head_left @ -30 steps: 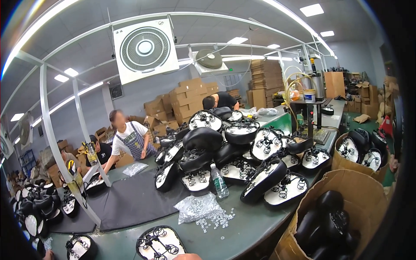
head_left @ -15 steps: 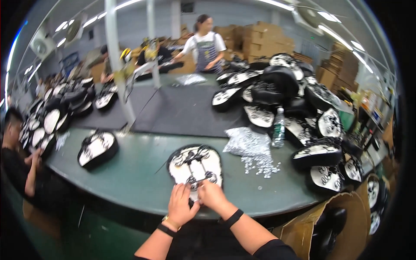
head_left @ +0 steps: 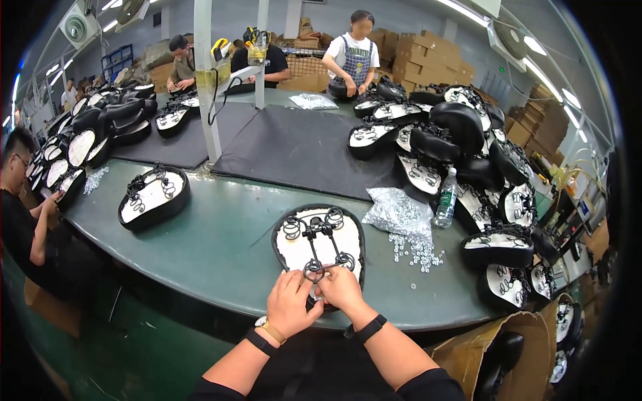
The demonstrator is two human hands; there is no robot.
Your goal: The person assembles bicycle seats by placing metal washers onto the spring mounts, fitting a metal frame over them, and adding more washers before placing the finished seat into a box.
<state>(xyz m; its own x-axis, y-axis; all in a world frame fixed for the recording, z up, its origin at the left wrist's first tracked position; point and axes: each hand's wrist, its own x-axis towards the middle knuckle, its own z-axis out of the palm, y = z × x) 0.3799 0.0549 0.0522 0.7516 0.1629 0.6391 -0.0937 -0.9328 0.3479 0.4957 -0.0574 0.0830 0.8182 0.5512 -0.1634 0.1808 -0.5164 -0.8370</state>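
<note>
On my feed, a seat [head_left: 292, 251] lies near the front edge of the workbench [head_left: 224, 260], with the left hand [head_left: 289, 304] and right hand [head_left: 340, 289] at its near end. To its left I have a second seat [head_left: 157, 200]; to its right, a bag [head_left: 399, 211] with loose small parts [head_left: 420, 254] before it and a bottle [head_left: 446, 200] just beside it. Behind the bottle I see a seat pile [head_left: 455, 127]. Behind the near seat lies a mat [head_left: 301, 150], a post [head_left: 208, 107] at its left. Lower right, a cardboard box [head_left: 461, 355] has a seat in it.

The head fisheye (left of two) looks down across a nearby workbench [head_left: 214, 254]
</note>
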